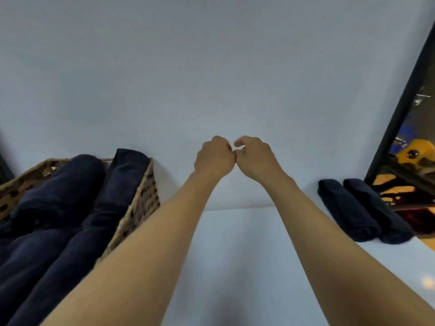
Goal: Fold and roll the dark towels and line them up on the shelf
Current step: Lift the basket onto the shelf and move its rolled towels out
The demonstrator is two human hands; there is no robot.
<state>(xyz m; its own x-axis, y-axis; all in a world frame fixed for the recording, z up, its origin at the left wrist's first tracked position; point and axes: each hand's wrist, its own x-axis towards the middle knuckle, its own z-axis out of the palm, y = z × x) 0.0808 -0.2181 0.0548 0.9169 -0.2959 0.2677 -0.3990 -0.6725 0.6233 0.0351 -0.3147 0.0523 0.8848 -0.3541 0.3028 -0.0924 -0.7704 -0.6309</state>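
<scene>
Wicker basket [143, 196]: on the left, full of dark towels [70, 208].
Rolled towels [360, 208]: two, side by side on the white shelf [235, 255], far right.
Left hand [215, 156]: fingers curled, holds nothing.
Right hand [255, 156]: curled too, holds nothing, touches the other hand.

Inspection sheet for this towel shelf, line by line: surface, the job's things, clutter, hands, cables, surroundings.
Surface: pale, smooth shelf top.
Job's things: rolled dark towels, two side by side on the shelf at right; loose dark towels fill the wicker basket at left.
Clutter: nothing seen.
Hands: left hand and right hand up before the wall, fingers curled, knuckles meeting, holding nothing.
Cables: nothing seen.
Surroundings: plain pale wall; dark frame at right, with blurred yellow and blue shapes beyond.
</scene>
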